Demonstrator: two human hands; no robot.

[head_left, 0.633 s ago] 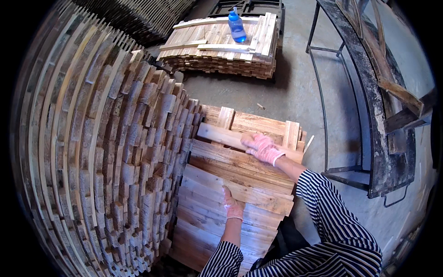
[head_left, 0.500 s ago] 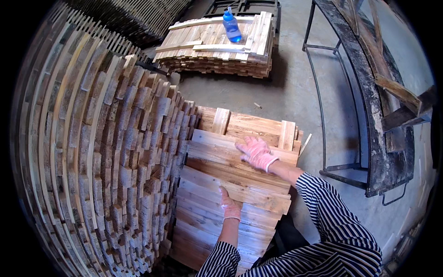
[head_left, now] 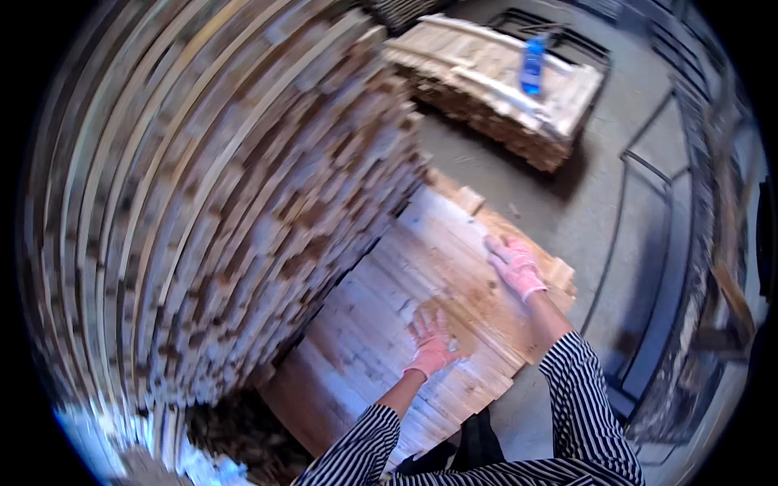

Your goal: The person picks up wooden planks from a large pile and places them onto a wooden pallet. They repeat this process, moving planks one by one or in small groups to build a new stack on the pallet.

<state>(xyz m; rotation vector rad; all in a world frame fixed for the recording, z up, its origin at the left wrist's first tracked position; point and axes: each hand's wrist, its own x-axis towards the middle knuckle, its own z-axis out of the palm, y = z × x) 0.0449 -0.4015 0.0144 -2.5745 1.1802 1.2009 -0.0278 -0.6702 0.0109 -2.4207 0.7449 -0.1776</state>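
Observation:
Side by side, wooden boards [head_left: 356, 300] form the top layer of a low pile in front of me. My left hand [head_left: 432, 343], in a pink glove, rests on the middle boards with its fingers spread. Farther off and to the right, my right hand [head_left: 515, 266], gloved the same way, lies with fingers stretched over the far boards. Neither hand grips a board. Beyond the right hand, the end of a wooden crosspiece [head_left: 468, 199] shows at the pile's far edge.
A tall stack of wooden slats [head_left: 267, 194] rises along the left, right against the pile. At the back stands another board pile [head_left: 478, 61] with a blue bottle [head_left: 532, 66] on it. A dark metal frame [head_left: 677, 243] stands on the concrete floor at right.
My view has turned, so the scene appears tilted. My left hand has spread flat on the boards. The right hand lies nearer the far edge, and the far boards now sit closer together.

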